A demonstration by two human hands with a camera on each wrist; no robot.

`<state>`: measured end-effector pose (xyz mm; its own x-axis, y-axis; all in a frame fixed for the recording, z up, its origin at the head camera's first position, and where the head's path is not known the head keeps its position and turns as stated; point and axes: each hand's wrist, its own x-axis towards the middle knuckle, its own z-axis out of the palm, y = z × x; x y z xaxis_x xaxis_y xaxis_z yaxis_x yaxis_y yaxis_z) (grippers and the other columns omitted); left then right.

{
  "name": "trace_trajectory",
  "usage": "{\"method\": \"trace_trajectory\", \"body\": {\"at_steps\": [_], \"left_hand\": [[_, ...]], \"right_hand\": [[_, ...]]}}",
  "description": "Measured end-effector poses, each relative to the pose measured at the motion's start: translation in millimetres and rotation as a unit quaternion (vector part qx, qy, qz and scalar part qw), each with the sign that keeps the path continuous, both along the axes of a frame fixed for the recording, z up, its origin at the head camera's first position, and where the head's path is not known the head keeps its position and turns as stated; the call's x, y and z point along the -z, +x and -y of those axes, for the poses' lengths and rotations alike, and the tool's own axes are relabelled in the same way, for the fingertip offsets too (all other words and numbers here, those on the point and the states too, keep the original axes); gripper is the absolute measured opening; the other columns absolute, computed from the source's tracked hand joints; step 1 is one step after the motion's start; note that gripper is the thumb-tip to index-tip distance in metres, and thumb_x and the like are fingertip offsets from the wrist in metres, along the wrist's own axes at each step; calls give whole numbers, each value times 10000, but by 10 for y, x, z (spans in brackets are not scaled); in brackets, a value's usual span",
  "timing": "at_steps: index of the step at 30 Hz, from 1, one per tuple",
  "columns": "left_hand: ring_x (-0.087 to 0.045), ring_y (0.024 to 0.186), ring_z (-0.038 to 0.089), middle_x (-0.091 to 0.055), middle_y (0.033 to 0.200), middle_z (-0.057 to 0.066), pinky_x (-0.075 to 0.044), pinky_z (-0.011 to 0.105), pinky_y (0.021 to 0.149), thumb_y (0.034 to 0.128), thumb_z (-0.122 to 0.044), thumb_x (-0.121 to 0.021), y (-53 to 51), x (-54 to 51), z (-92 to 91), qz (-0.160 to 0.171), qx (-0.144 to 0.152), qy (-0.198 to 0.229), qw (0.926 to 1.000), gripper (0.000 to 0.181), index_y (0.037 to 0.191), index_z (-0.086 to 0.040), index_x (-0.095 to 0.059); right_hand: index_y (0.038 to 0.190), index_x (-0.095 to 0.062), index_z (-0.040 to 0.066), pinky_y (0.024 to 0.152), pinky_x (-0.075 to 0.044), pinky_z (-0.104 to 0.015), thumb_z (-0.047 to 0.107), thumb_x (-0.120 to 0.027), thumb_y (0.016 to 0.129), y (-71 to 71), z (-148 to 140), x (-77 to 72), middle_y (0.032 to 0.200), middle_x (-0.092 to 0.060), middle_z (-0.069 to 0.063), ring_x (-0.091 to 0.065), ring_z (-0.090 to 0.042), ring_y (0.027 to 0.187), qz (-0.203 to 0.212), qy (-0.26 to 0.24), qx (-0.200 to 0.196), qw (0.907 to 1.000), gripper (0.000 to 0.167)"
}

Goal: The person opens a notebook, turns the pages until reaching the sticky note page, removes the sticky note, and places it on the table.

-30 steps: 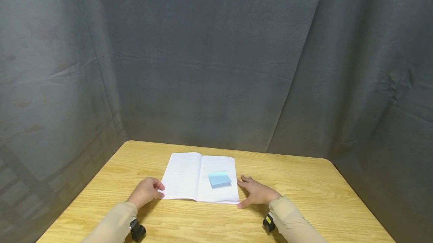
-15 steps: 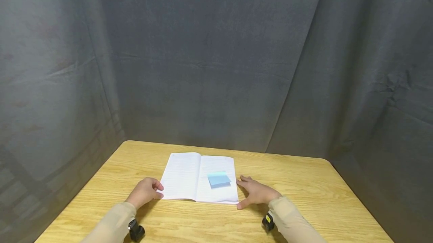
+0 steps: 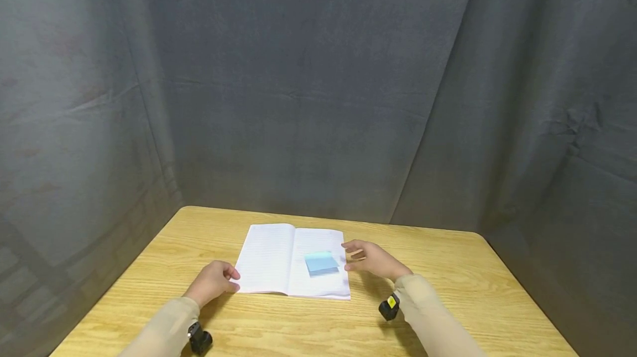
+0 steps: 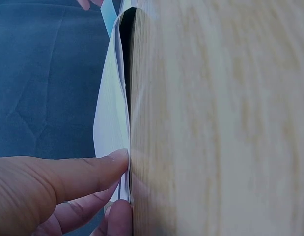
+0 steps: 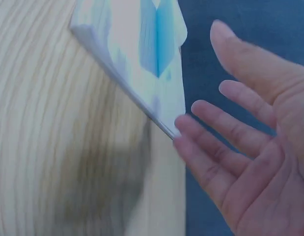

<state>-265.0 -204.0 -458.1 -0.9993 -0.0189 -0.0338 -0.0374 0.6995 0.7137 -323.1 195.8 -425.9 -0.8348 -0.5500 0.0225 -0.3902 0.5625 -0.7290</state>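
An open notebook (image 3: 264, 260) with lined white pages lies on the wooden table. On its right page sits a light blue sticky note (image 3: 320, 262), one edge lifted off the paper. At the notebook's near left corner my left hand (image 3: 213, 282) pinches the edge; in the left wrist view the thumb (image 4: 110, 169) lies against the page edge and the other fingers bend below it. My right hand (image 3: 373, 258) is raised by the notebook's right edge, fingers spread apart. The right wrist view shows the palm (image 5: 269, 196) with nothing in it.
Dark grey curtains (image 3: 298, 97) hang behind and on both sides of the wooden table (image 3: 278, 326). Each wrist carries a small black camera, the left one (image 3: 200, 339) and the right one (image 3: 390, 307), below the beige sleeves.
My right hand has lifted off the notebook's near right edge and shifted farther away from me, its thumb leaving the corner. The left hand stays put at the left edge.
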Motion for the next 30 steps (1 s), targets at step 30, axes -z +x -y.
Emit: {"method": "trace_trajectory", "body": {"at_steps": [30], "left_hand": [[-472, 783, 190, -539, 813, 42, -391, 313, 716, 700, -28, -800, 15, 22, -10, -103, 71, 44, 9999, 184, 829, -40, -669]], "right_hand": [[1049, -650, -78, 781, -542, -281, -9, -686, 855, -222, 276, 254, 953, -686, -116, -618, -116, 817, 1143, -882, 587, 9878, 209]]}}
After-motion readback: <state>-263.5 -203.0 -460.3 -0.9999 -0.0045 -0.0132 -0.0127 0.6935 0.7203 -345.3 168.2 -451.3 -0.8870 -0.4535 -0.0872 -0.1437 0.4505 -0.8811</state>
